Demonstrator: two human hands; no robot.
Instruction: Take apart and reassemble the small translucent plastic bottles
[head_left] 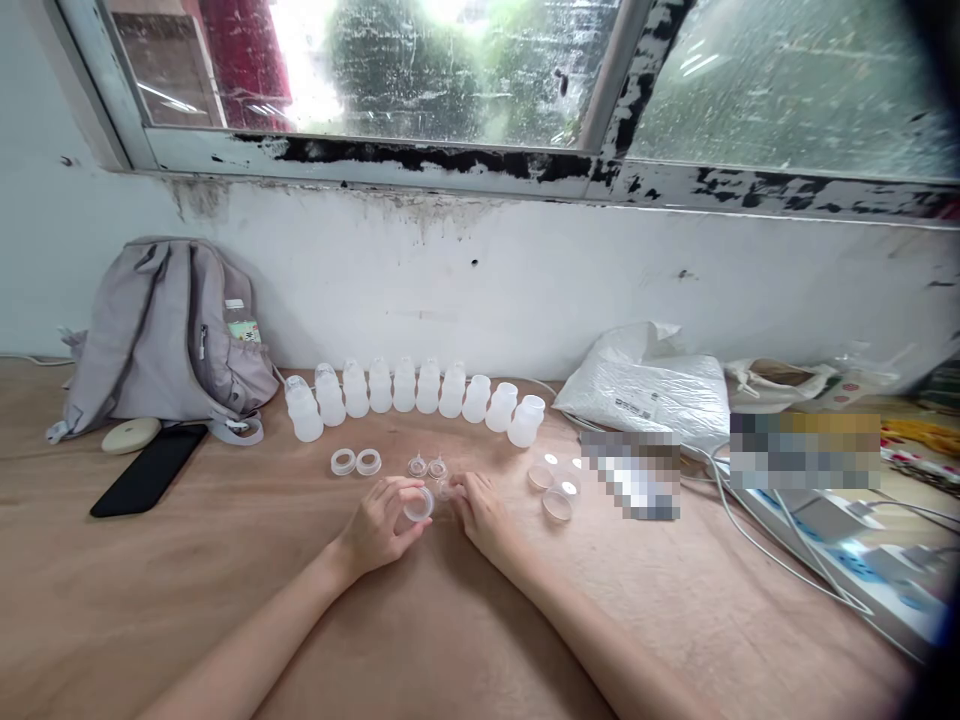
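Note:
My left hand (386, 522) is closed around a translucent white screw ring (418, 504), tilted so its opening shows. Close beside it, my right hand (480, 512) pinches a small clear piece that looks like a bottle teat (444, 490), partly hidden by the fingers. Just beyond the hands, two clear teats (417, 465) lie on the table. Two more screw rings (355, 461) sit to their left. Right of my right hand are several clear domed caps (557, 505). Behind stands a curved row of frosted baby bottles (405, 388); those on the left have clear tops, the three rightmost are open-necked.
A grey backpack (169, 340), a black phone (148, 470) and a round cream object (131, 435) are at the left. At the right lie a white plastic bag (645, 385), cables and a power strip (862, 565). The wooden table (420, 640) meets a wall behind.

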